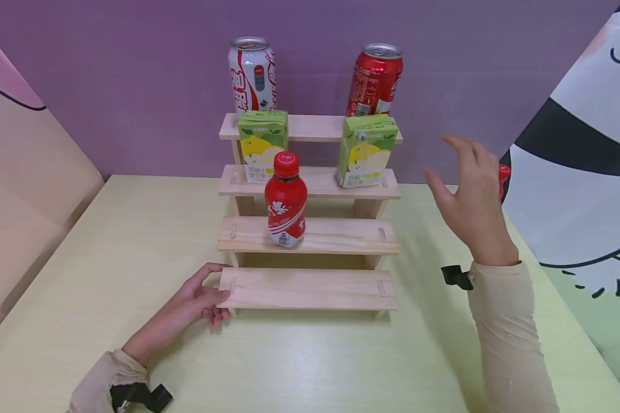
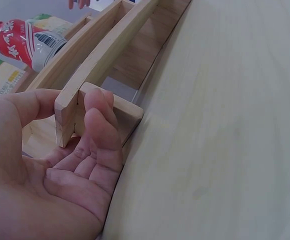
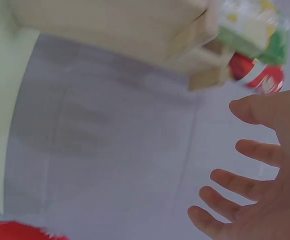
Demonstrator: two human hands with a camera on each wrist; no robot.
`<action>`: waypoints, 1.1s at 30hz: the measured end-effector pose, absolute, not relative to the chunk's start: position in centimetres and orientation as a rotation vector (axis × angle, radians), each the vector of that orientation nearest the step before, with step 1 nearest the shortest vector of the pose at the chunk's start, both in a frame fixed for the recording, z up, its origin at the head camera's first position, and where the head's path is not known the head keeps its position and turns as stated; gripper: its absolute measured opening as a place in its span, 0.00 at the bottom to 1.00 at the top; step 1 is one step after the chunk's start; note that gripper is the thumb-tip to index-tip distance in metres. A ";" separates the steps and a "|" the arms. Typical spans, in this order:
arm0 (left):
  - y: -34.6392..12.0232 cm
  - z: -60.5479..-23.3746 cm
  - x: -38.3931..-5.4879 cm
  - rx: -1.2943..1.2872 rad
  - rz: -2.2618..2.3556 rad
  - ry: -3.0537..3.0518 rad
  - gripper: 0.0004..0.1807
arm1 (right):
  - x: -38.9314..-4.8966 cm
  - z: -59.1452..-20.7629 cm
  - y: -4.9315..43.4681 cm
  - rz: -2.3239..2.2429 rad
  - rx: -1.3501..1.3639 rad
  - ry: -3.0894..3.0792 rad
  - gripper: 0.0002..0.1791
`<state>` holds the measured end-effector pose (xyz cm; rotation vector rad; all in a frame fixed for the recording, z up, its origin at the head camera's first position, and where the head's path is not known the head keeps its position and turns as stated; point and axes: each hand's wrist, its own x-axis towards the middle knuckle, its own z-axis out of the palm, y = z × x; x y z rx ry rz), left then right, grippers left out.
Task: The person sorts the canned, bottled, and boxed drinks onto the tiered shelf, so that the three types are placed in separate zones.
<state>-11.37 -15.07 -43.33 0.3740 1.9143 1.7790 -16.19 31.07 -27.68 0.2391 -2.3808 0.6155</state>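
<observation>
My left hand grips the left end of the lowest step of a four-tier wooden stand; the left wrist view has the thumb and fingers around the board's end. My right hand is raised in the air right of the stand, holding nothing, its fingers spread in the right wrist view. A red bottle stands on the second step from below. Two green juice boxes stand on the third step. On the top step are a white can and a red can.
Behind my right hand, at the table's right side, a red-capped thing is mostly hidden; red also shows low in the right wrist view. The pale table runs back to a purple backdrop. A printed panel flanks the right side.
</observation>
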 end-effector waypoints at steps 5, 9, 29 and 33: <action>-15.0 -43.3 -11.4 0.377 1.768 1.921 0.26 | -17.0 -28.6 33.3 0.609 0.186 -2.351 0.29; -15.1 -43.3 -11.4 0.372 1.771 1.926 0.25 | -17.4 -29.0 34.8 0.617 0.093 -2.388 0.30; -15.1 -43.4 -11.4 0.392 1.778 1.915 0.25 | -19.6 -32.9 40.6 0.796 -0.336 -2.594 0.46; -15.1 -43.4 -11.4 0.392 1.773 1.920 0.25 | -20.3 -33.9 41.3 0.856 -0.369 -2.618 0.48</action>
